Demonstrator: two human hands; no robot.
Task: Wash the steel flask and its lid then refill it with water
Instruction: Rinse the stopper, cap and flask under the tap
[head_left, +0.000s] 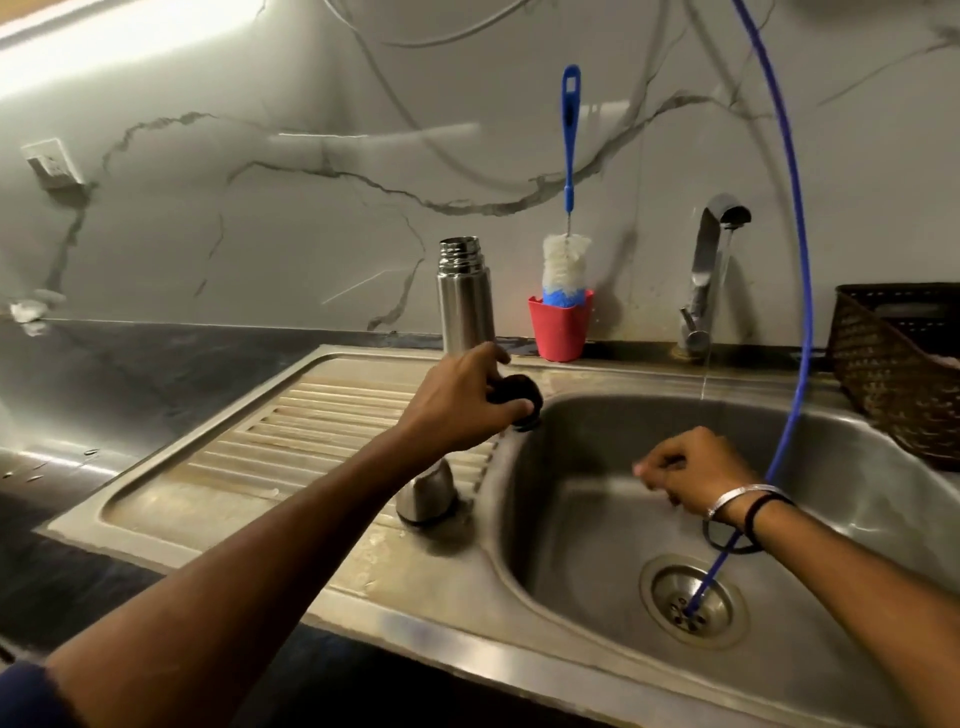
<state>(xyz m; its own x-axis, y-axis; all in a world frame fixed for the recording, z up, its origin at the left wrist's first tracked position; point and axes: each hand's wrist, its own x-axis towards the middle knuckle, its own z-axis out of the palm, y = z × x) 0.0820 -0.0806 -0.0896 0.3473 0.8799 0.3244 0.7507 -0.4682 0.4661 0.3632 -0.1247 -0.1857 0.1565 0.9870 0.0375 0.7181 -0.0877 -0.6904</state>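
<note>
My left grip (462, 400) curls round the dark lid (517, 397) at the sink (597, 415) edge, handy for the running tap (714, 260), the open flask (464, 296) parked upright on the table behind; my right grip (696, 473) hangs loosely curled, holding nothing.

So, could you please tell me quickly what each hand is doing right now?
Left hand: fingers curled round the dark stopper at the sink edge.
Right hand: blurred, fingers curled; whether it holds anything cannot be told.

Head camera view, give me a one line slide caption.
Left hand grips black lid beside open steel flask; tap runs.
</note>
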